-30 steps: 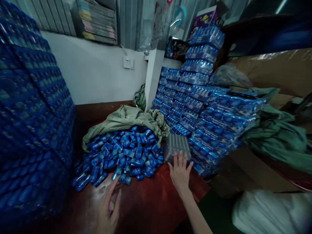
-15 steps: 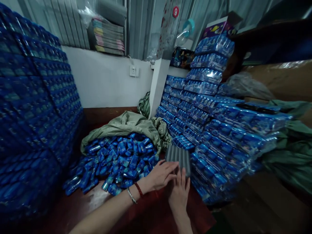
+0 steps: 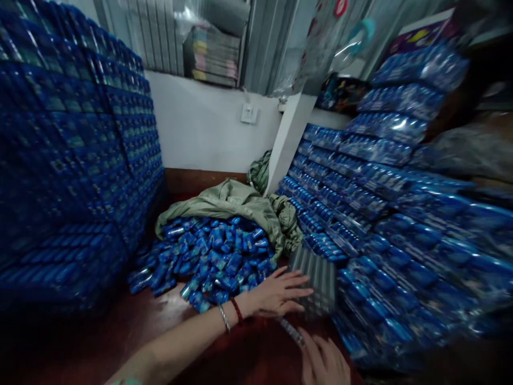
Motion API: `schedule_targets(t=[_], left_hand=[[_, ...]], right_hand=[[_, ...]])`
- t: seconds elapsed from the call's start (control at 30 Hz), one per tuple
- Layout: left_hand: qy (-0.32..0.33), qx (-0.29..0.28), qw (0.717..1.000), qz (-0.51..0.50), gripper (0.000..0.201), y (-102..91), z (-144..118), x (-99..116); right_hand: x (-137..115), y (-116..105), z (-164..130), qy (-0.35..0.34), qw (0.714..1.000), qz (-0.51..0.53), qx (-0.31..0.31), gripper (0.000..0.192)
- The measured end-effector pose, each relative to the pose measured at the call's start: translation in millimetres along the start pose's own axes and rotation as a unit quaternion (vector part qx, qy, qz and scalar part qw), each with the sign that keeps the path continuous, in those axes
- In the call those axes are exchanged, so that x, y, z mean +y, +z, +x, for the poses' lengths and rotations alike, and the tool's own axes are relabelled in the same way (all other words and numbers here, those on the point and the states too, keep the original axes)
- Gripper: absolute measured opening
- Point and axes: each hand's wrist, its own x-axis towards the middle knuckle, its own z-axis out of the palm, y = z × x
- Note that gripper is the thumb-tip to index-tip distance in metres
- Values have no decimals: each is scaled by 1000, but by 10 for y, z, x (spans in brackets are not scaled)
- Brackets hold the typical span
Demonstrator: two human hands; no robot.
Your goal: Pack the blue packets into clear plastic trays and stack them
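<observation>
My left hand [image 3: 276, 294], with a red and a silvery bracelet at the wrist, reaches over the near left side of a grey ridged tray [image 3: 320, 278]. Its fingers are spread; whether they touch the tray is hard to tell. At the bottom, my right hand [image 3: 324, 361] has its fingers closed at the end of a narrow grey strip-like piece [image 3: 292, 331], blurred and seen edge-on. Left of the tray lies a loose heap of small blue wrapped items [image 3: 216, 256], spilling from a green sack [image 3: 236, 200].
Tall stacks of blue shrink-wrapped packs [image 3: 80, 133] rise on the left. More blue packs [image 3: 385, 214] are piled on the right, close beside the tray. A white wall [image 3: 200, 123] with a socket [image 3: 248, 114] stands behind. The dark red surface [image 3: 168, 331] lies beneath.
My right hand has drawn back from the tray toward the bottom right, and the narrow grey piece now shows at its fingers. My left hand's fingers have spread. The view has turned left.
</observation>
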Motion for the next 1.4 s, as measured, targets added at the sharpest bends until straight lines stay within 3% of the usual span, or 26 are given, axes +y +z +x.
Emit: schedule_targets(t=[0.07,0.13,0.27,0.33,0.43,0.5,0.57,0.67,0.73,0.83,0.93,1.07,1.2,1.3,1.4], left_hand=[[-24,15,1000,3,49,-44,-117,28],[-73,54,996,-12,49,-140,-340,54],[-212,153,962,-80,43,-428,-1149,68],[-291,197,932,-91,39,-542,-1691,63],[-380,223,897,-21,38,-566,-2499,132],[-418,199,885,44,39,-463,-2918,267],[-436,141,883,97,45,-288,-3178,446],[-415,18,899,139,63,-5,-3286,647],[-394,-54,907,139,69,109,-3257,656],[-380,-114,911,110,71,109,-3236,519],[-385,-122,912,77,71,-6,-3308,418],[-390,-85,916,48,61,-116,-3365,539],[-430,50,900,47,38,-181,-3211,601],[-485,192,851,61,31,-281,-3029,402],[-500,221,833,77,30,-447,-2923,161]], right_hand=[[-110,-125,26,91,991,72,-65,30],[-309,-116,11,191,964,127,-131,42],[-907,281,-174,304,870,276,-272,55],[-1242,519,-291,292,853,286,-326,48],[-1646,717,-387,235,866,176,-405,38],[-1766,740,-359,185,870,74,-451,39],[-1746,743,-245,133,881,18,-454,41],[-1563,856,56,71,938,26,-338,44],[-1456,1032,273,41,965,41,-255,48],[-1440,1332,479,-23,960,63,-273,48],[-1542,1488,481,-94,941,56,-320,45],[-1602,1418,312,-171,917,77,-351,42],[-1542,1305,173,-190,904,120,-363,45],[-1526,1282,139,-185,899,162,-362,49],[-1538,1233,122,-175,897,195,-357,58]])
